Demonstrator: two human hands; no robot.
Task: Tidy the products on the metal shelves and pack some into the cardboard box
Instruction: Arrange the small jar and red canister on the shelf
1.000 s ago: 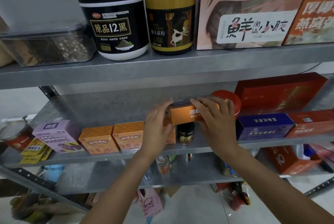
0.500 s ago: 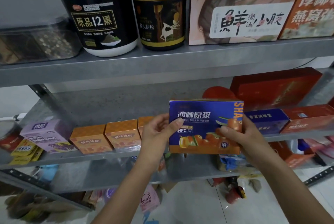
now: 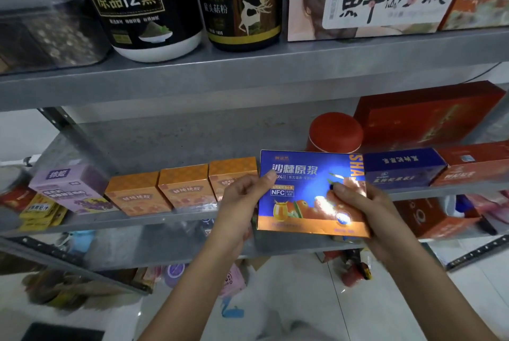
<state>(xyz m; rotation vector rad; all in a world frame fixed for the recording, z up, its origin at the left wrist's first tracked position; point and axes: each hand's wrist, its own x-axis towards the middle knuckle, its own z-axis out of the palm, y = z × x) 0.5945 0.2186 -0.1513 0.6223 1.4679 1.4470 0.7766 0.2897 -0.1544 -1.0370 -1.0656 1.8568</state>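
I hold a blue and orange juice box (image 3: pixel 305 175) upright in front of the middle metal shelf (image 3: pixel 165 219), its printed face toward me. My left hand (image 3: pixel 242 197) grips its left edge with the thumb on the front. My right hand (image 3: pixel 366 203) grips its right side, thumb pressed on the front. Three small orange boxes (image 3: pixel 162 189) stand in a row on the shelf just left of my left hand. No cardboard box is in view.
A purple box (image 3: pixel 68 186) and yellow sachets (image 3: pixel 41 211) lie at the shelf's left end. A red tin (image 3: pixel 334 132), a dark blue box (image 3: pixel 399 167) and red boxes (image 3: pixel 424 114) sit to the right. Black jar (image 3: pixel 143 4), gold jar (image 3: pixel 242 1) and large cartons stand on the upper shelf (image 3: pixel 248 70).
Both hands lifted the blue and orange box off the middle shelf, turned its front face toward me and drew it forward and slightly down. The view has moved closer to the shelves.
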